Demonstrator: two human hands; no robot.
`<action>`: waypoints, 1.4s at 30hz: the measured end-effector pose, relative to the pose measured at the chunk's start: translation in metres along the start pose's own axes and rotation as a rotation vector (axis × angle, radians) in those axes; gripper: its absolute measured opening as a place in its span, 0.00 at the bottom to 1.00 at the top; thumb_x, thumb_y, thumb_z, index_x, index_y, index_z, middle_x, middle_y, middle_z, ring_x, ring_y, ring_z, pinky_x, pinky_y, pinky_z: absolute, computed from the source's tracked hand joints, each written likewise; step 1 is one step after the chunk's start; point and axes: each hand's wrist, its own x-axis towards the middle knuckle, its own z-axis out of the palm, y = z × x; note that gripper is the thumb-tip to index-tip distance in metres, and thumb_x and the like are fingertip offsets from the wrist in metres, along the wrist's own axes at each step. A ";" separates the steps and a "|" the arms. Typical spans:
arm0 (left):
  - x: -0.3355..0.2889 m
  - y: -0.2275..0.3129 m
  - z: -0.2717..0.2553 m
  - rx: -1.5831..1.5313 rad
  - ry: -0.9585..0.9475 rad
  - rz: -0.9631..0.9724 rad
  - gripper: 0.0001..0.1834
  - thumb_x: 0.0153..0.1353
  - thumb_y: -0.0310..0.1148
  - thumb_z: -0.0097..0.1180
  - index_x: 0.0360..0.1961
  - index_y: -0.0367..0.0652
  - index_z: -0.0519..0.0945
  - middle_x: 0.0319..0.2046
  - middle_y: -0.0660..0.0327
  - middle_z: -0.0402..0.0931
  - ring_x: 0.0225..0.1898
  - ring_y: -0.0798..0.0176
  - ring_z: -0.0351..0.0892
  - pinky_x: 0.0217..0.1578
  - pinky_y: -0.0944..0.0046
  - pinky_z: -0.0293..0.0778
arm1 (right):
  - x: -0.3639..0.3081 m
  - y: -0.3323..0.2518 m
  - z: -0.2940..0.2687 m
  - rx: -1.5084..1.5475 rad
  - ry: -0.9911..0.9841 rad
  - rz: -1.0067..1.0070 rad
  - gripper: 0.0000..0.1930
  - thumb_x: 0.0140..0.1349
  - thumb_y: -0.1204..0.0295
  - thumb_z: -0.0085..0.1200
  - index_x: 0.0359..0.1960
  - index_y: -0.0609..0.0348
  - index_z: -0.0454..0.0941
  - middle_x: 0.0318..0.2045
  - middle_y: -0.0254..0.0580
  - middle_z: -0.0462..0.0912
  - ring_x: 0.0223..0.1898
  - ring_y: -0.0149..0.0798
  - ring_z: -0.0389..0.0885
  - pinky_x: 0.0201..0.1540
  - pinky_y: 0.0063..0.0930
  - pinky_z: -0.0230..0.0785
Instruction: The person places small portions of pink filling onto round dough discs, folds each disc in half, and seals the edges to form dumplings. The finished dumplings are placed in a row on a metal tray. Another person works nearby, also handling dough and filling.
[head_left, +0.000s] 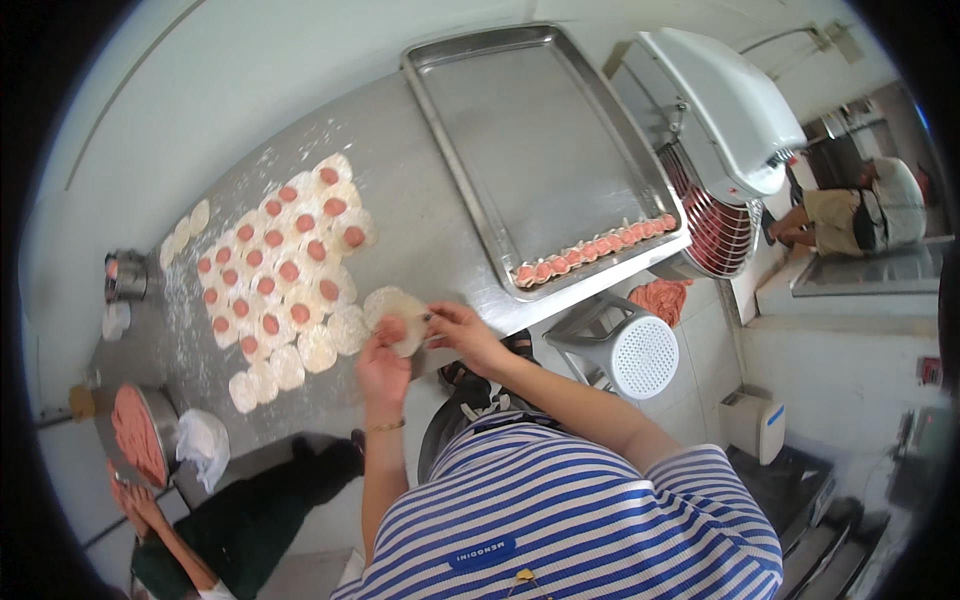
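Left hand [384,368]: grasps the dough wrapper [393,303], partly covering its pink filling [392,326].
Right hand [458,336]: fingers bunched at the wrapper's right edge; cannot tell what they pinch.
Wrapper: by the counter's [425,225] near edge, lower rim hidden.

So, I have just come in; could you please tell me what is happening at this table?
The left hand holds a dough round with pink filling on it; the right hand is at its edge. More rounds lie to the left on the steel table, many with a pink dab. The tray holds one row of filled pieces. At lower left, a co-worker's hands are near a bowl of pink filling.
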 end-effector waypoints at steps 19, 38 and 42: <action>0.003 -0.058 -0.023 0.590 0.273 0.074 0.19 0.62 0.29 0.42 0.54 0.39 0.67 0.50 0.58 0.72 0.51 0.63 0.74 0.51 0.63 0.71 | -0.075 -0.262 -0.226 -1.721 -0.106 -0.203 0.48 0.32 0.74 0.69 0.63 0.57 0.62 0.61 0.48 0.64 0.61 0.50 0.66 0.62 0.37 0.61; 0.003 -0.064 -0.016 0.584 0.459 0.129 0.19 0.63 0.31 0.44 0.55 0.39 0.67 0.52 0.59 0.72 0.52 0.64 0.73 0.52 0.64 0.71 | -0.057 -0.268 -0.312 -1.693 -0.345 -0.297 0.40 0.29 0.71 0.70 0.54 0.54 0.73 0.53 0.42 0.73 0.58 0.49 0.67 0.59 0.39 0.63; 0.003 -0.064 -0.022 0.585 0.486 0.145 0.18 0.64 0.31 0.43 0.55 0.38 0.68 0.52 0.59 0.72 0.53 0.64 0.73 0.52 0.64 0.71 | -0.056 -0.280 -0.329 -1.737 -0.358 -0.312 0.40 0.30 0.74 0.69 0.54 0.59 0.72 0.51 0.45 0.74 0.51 0.52 0.71 0.59 0.37 0.63</action>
